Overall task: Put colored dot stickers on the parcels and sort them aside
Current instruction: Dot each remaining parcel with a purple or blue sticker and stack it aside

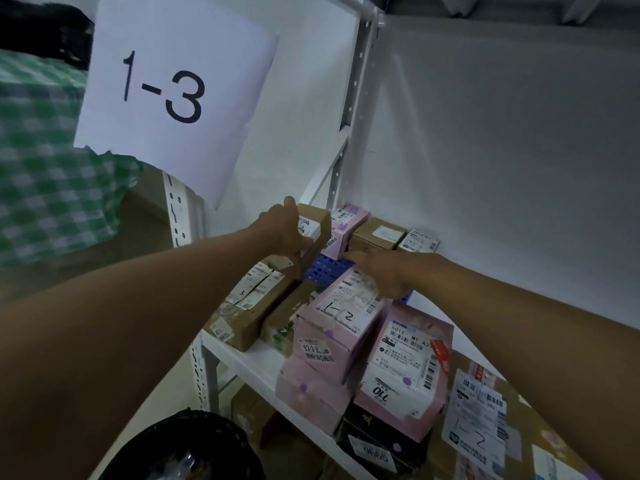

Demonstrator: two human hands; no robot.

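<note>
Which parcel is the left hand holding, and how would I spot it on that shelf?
Start at the big paper sign reading 1-3 and drop to the white shelf below it. There the left hand grips a small brown cardboard box with a white label, raised at a tilt. Unlike the pink box beside it and the brown boxes lying flat, it is lifted.

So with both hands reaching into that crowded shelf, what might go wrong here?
1. The pink carton marked 1-2 lies tilted on another pink carton near the white shelf's front edge; the right hand resting on it could nudge it off.
2. The left hand grips a brown cardboard box at the back; lifting it out may bump the neighbouring pink box.
</note>
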